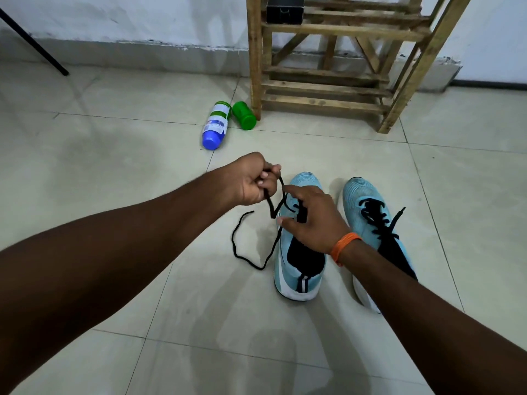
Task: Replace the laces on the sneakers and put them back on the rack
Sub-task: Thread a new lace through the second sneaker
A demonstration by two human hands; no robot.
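Two light blue sneakers stand side by side on the tiled floor, toes pointing away from me. My left hand (pixel 252 178) is shut on a black lace (pixel 242 252), pulled up and left from the left sneaker (pixel 299 269); the lace's loose end loops on the floor beside that shoe. My right hand (pixel 312 219), with an orange band at the wrist, presses down on the left sneaker's eyelet area and hides it. The right sneaker (pixel 368 212) is laced in black, its ends lying loose. The wooden rack (pixel 328 89) stands behind the shoes.
A white bottle with a blue cap (pixel 216 126) and a green container (pixel 244 115) lie on the floor by the rack's left leg. A black box (pixel 284 10) sits on an upper rack shelf. A black tripod leg (pixel 37 45) slants down at far left.
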